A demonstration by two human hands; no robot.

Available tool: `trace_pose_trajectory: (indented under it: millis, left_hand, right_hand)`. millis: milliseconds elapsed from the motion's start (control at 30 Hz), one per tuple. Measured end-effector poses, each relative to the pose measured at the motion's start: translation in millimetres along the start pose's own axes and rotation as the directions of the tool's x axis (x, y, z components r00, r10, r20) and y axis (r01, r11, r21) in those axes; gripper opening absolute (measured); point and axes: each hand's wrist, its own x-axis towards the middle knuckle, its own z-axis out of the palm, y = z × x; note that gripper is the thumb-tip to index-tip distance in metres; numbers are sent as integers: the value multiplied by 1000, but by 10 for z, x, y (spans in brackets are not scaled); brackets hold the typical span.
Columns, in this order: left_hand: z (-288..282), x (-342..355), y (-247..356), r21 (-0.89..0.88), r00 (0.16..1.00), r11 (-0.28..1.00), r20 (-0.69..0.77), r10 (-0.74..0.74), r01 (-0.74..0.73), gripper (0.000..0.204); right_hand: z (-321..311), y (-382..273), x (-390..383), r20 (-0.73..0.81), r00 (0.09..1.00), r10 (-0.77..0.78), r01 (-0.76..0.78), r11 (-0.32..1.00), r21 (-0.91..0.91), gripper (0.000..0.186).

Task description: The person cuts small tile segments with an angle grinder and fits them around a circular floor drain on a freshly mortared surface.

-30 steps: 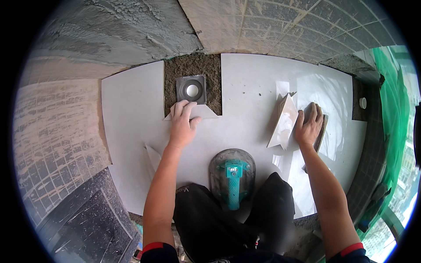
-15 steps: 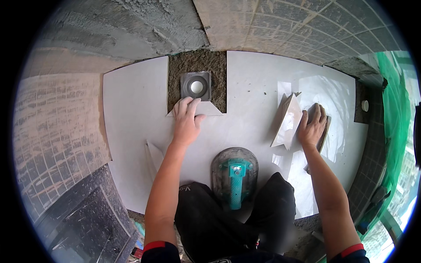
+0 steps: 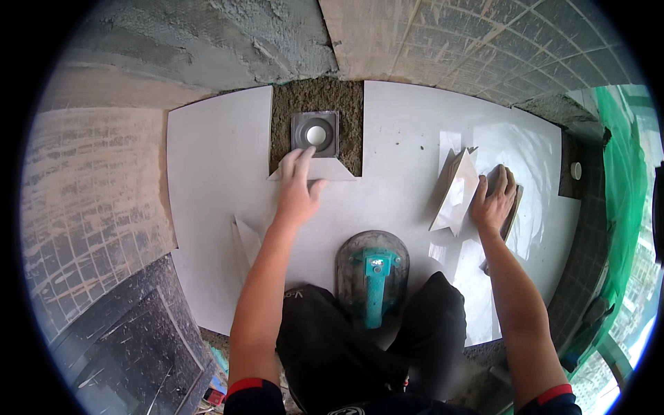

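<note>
My left hand (image 3: 297,190) reaches to a pale trapezoid tile piece (image 3: 330,168) along the near edge of a square gap in the tiles. Its fingers are stretched out over the piece's left part, thumb apart. Just beyond that piece, a grey square floor drain (image 3: 316,135) with a round opening sits in rough mortar (image 3: 351,104). My right hand (image 3: 494,200) rests open, fingers extended, beside a dark-edged flat tool or board (image 3: 514,213), partly hidden under hand and forearm. Several cut tile pieces (image 3: 456,195) stand bunched to its left.
A tile suction lifter (image 3: 374,283) with a teal handle stands on the large pale floor tiles (image 3: 401,200) between my knees. Another cut piece (image 3: 245,238) lies near my left forearm. Walls border the floor; green netting (image 3: 622,173) hangs at right, near a small white cap (image 3: 575,170).
My left fingers have loosened and shifted slightly on the trapezoid piece, which lies in the same place by the gap. The view has shifted a little; my right hand stays put.
</note>
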Motion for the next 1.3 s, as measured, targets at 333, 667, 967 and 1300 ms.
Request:
trace_pose_trajectory:
  millis: [333, 667, 967, 1300]
  left_hand:
    - [-514, 25, -71, 301, 972, 949, 180, -153, 93, 60]
    - [-634, 211, -146, 176, 951, 972, 238, -198, 158, 51]
    - [-622, -664, -39, 134, 953, 975, 221, -206, 179, 49]
    - [-554, -1077, 14, 173, 987, 978, 84, -134, 118, 47]
  right_hand:
    - [-46, -2, 0, 17, 1000, -12, 12, 1000, -27, 61]
    - [-44, -1, 20, -1, 1000, -15, 15, 999, -32, 64]
    - [-33, -10, 11, 2, 1000, -4, 4, 1000, -30, 64]
    - [-44, -2, 17, 7, 1000, -7, 7, 999, -44, 65]
